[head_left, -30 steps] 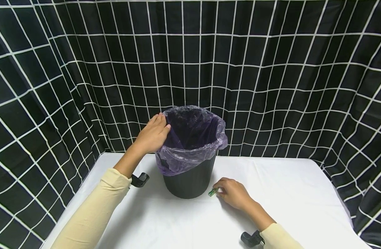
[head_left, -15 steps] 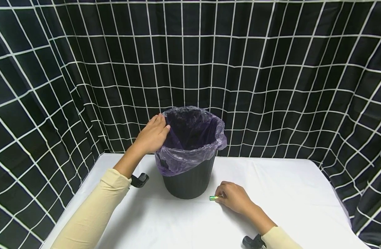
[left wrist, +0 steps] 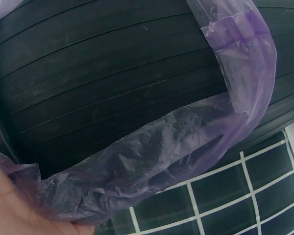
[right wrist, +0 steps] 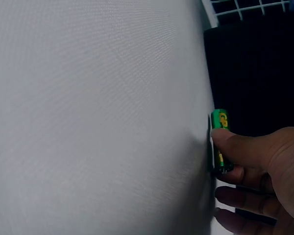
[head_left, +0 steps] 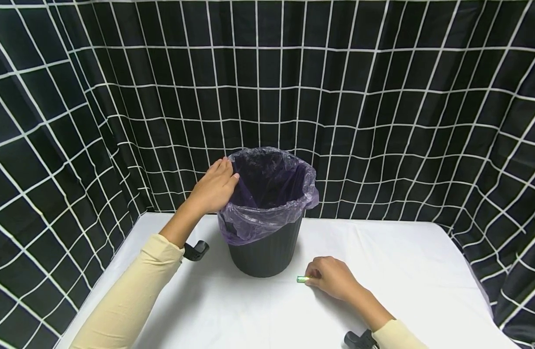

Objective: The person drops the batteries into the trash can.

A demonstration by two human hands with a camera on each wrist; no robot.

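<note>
A dark trash can point(head_left: 263, 257) stands upright on the white-covered table, lined with a thin purple bag point(head_left: 260, 224) folded over its rim. My left hand point(head_left: 215, 188) grips the can's left rim over the liner; in the left wrist view the hand point(left wrist: 19, 210) shows at the lower left corner, against the crinkled plastic. To the right of the can's base, my right hand point(head_left: 332, 276) pinches a small green battery point(head_left: 301, 279) between thumb and fingers, low at the tabletop. The right wrist view shows yellow lettering on this battery point(right wrist: 219, 118), its middle covered by the thumb.
A white cloth point(head_left: 407, 271) covers the table. Black curtains point(head_left: 380, 111) with a white grid enclose the back and sides, close behind the can. Each wrist wears a black camera mount, the left mount point(head_left: 196, 250) near the can's left side.
My right hand has shifted slightly right and toward me with the battery, which has turned from slanted to nearly level across the view. The left hand keeps its place on the rim.
</note>
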